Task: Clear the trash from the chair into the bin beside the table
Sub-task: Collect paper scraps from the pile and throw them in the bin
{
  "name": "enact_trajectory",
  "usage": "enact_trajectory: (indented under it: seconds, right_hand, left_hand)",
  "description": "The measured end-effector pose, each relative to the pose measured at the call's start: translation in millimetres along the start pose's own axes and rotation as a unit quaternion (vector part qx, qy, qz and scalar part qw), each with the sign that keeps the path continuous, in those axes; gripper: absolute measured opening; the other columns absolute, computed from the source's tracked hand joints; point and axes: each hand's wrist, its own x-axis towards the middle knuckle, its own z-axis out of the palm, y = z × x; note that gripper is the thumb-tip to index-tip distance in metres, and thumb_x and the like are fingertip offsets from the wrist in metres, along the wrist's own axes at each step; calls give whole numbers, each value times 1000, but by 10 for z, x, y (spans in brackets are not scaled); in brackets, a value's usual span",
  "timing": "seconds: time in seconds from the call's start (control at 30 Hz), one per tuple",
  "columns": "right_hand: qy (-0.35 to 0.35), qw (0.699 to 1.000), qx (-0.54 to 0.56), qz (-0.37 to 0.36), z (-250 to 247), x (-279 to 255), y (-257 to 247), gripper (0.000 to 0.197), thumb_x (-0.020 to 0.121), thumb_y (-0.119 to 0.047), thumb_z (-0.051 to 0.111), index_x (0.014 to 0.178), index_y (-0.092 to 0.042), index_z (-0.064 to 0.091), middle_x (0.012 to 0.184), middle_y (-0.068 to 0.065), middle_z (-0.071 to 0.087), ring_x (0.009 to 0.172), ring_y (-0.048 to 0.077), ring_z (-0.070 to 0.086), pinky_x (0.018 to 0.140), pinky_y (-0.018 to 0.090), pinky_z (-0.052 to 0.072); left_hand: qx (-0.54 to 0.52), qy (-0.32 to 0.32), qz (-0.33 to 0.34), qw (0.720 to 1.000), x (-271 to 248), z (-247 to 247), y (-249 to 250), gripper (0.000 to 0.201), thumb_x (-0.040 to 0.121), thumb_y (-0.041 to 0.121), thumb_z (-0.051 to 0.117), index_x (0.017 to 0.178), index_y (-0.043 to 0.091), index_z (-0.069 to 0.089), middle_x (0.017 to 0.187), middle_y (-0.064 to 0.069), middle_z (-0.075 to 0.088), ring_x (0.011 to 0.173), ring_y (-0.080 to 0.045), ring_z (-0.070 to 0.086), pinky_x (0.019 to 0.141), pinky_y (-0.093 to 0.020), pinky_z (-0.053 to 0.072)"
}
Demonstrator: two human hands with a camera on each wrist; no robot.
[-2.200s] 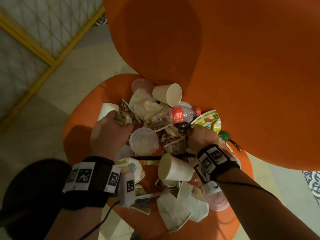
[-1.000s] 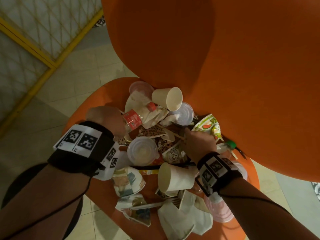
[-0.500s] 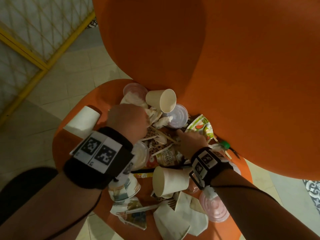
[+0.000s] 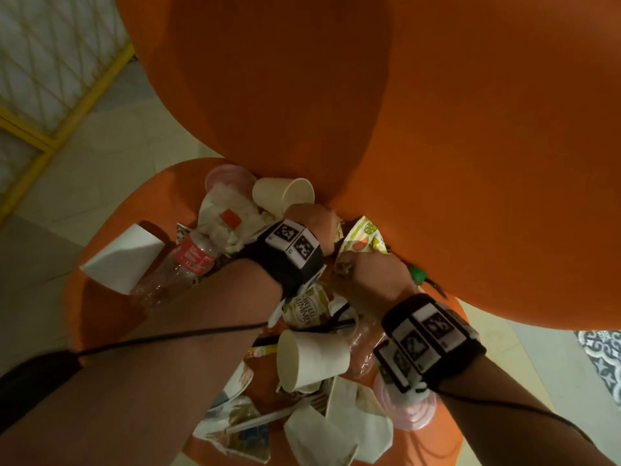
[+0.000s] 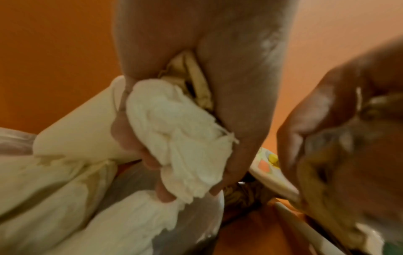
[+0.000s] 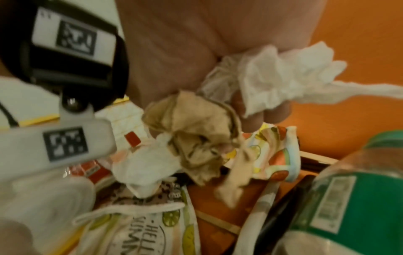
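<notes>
An orange chair's seat (image 4: 111, 297) carries a heap of trash. My left hand (image 4: 311, 218) reaches across to the back of the heap and grips a crumpled white tissue (image 5: 181, 146), with a scrap of beige paper (image 5: 194, 75) tucked in the palm behind it. Just to its right, my right hand (image 4: 364, 277) is curled round a wad of crumpled brown paper (image 6: 196, 138). Both hands hover beside a fruit-patterned paper plate (image 4: 363, 240). No bin shows in any view.
The tall orange backrest (image 4: 403, 129) rises close behind the hands. A clear bottle with a red label (image 4: 191, 260) and a paper cup (image 4: 124, 257) lie on the left. Another cup (image 4: 312, 361), torn paper, pink lids (image 4: 406, 412) and a green-labelled bottle (image 6: 348, 198) crowd the front. Tiled floor (image 4: 100, 169) lies left.
My left hand let go of the red-labelled bottle, crossed right over the heap and took hold of the white tissue. My right hand stayed by the patterned plate and closed on brown paper.
</notes>
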Motion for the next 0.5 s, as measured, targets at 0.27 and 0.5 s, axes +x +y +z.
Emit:
enact_trajectory:
  seconds: [0.27, 0.5]
  right_hand:
    - [89, 985, 134, 67, -199, -257, 126, 17, 86, -43, 55, 98, -33, 59, 91, -7, 67, 69, 10, 60, 67, 26, 52]
    - [105, 980, 145, 83, -424, -13, 154, 29, 91, -30, 51, 115, -46, 55, 88, -13, 65, 53, 5, 57, 55, 23, 52]
  left_hand:
    - [22, -15, 81, 996, -297, 80, 28, 24, 86, 20, 55, 107, 11, 58, 97, -7, 63, 83, -24, 59, 62, -31, 39]
    - [-93, -11, 67, 993, -349, 199, -18, 31, 79, 32, 60, 105, 14, 62, 102, -6, 62, 95, -25, 59, 75, -33, 48]
